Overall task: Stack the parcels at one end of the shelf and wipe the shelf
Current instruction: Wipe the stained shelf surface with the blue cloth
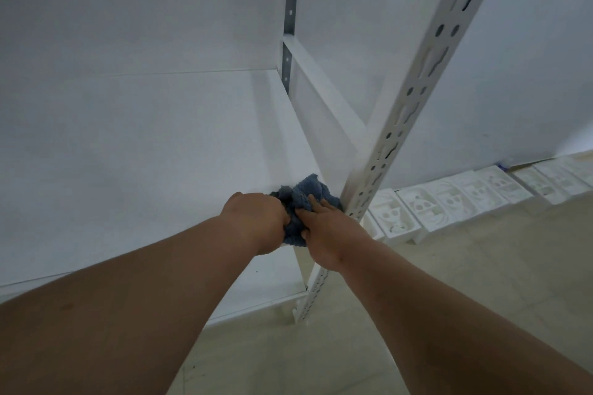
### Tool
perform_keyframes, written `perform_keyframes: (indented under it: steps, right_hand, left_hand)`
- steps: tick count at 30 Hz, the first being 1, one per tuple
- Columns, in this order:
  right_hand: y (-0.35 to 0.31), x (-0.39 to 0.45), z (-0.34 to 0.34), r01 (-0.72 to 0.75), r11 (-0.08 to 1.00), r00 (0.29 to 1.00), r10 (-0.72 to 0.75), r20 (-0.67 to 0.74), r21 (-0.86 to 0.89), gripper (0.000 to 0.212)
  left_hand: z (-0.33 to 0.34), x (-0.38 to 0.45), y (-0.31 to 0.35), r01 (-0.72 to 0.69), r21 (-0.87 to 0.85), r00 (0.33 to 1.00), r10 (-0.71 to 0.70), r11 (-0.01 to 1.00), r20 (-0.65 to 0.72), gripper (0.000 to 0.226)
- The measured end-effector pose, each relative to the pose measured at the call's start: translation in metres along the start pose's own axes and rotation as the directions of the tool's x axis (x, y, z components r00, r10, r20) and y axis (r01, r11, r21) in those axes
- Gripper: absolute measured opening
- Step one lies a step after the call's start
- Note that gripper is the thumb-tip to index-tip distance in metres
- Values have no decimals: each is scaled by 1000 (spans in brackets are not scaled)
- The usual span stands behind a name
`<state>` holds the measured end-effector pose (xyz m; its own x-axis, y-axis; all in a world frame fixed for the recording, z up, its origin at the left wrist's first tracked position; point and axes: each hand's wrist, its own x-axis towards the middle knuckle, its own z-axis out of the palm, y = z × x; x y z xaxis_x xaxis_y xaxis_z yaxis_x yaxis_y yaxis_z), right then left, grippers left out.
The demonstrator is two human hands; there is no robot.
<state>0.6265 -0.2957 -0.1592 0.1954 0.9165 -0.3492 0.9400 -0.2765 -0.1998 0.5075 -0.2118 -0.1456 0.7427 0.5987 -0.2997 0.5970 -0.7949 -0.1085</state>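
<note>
Blue cloth (300,208), bunched, sits at the right end of the white shelf (160,154), hard against the front perforated upright (414,125). Only the head view, so all of this comes from there.

We have both hands on the cloth. Left hand (260,221) comes in from the left with its fingers curled into the bundle, gripping its left side. Right hand (330,231) lies over the cloth's right side, fingers (316,204) straight and close together, pressing down flat, no pinch.

Key relation: the cloth is wedged in the corner where the shelf meets the upright and the side brace (324,90). The shelf's long axis runs away to the left, so the open surface all lies left of our fingers. We judge the left hand better placed to drag the cloth that way; the right arm crosses outside the upright and would catch on it.

No parcels visible, so we cannot tell whether stacking is done. Wiping looks to be in hand, at the corner.

White foam trays (465,199) line the floor (449,282) along the wall to the right, well apart from the shelf.
</note>
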Motion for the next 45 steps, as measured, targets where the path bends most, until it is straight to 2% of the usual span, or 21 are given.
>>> perform_keyframes:
  steps: [5, 8, 11, 14, 17, 18, 22, 24, 26, 27, 29, 31, 35, 37, 39, 41, 43, 45]
  right_hand:
    - [-11, -2, -3, -52, 992, 998, 56, 34, -114, 66]
    - [-20, -5, -8, -54, 970, 996, 70, 58, -239, 48]
    - [-32, -7, -12, -28, 978, 1000, 27, -8, -207, 26]
    - [-51, -5, -14, -59, 976, 991, 82, 107, -209, 28]
    - [-71, -6, -16, 30, 976, 999, -22, 40, -214, 23]
    - [-77, -6, -16, 42, 974, 998, -32, 51, -221, 24]
    - [-113, 6, -20, -16, 970, 958, 84, 273, -242, 42]
    - [-132, 9, -22, -14, 971, 953, 85, 291, -239, 52]
    - [-148, 9, -22, 11, 974, 955, 56, 290, -225, 53]
    - [-156, 7, -21, 32, 972, 962, 32, 271, -232, 47]
    - [-171, 5, -17, 108, 966, 988, -77, 137, -237, 28]
    - [-188, 4, -13, 175, 958, 985, -171, 37, -229, 20]
    - [-226, 13, -13, 164, 962, 981, -136, 139, -220, 25]
    - [-240, 17, -15, 159, 972, 976, -129, 174, -171, 22]
    - [-249, 16, -18, 157, 985, 977, -145, 157, -69, 18]
    - [-259, 13, -22, 137, 989, 976, -144, 165, 54, 18]
    - [-271, 9, -26, 105, 981, 965, -140, 221, 162, 23]
    - [-282, 6, -29, 54, 965, 952, -128, 279, 258, 31]
  left_hand:
    - [0, -5, 9, 9, 39, 1000, -8, 999, -21, 20]
    - [2, -9, 5, 29, 20, 998, -28, 999, -49, 19]
    - [6, -16, -4, 42, 5, 997, -42, 999, -62, 16]
    - [12, -25, -19, 51, -3, 997, -51, 999, -65, 15]
    - [18, -34, -37, 76, -19, 996, -77, 997, -49, 16]
    - [20, -37, -43, 86, -22, 995, -86, 996, -41, 17]
    - [29, -57, -66, 132, -44, 990, -133, 990, -36, 19]
    - [34, -68, -78, 145, -44, 989, -147, 988, -26, 20]
    - [35, -79, -91, 155, -37, 988, -155, 987, -17, 20]
    - [34, -84, -98, 158, -35, 987, -158, 987, -6, 19]
    - [33, -97, -111, 185, -39, 982, -184, 982, 35, 19]
    - [31, -110, -127, 237, -86, 970, -230, 968, 85, 23]
    - [26, -134, -162, 269, -210, 954, -229, 940, 195, 18]
    - [23, -147, -179, 294, -351, 941, -205, 889, 271, 18]
    - [22, -159, -194, 345, -541, 926, -182, 767, 332, 12]
    - [18, -172, -208, 363, -627, 925, -181, 690, 335, 17]
    - [17, -180, -220, 378, -681, 923, -200, 627, 328, 12]
    - [12, -189, -232, 409, -760, 913, -233, 506, 336, 9]
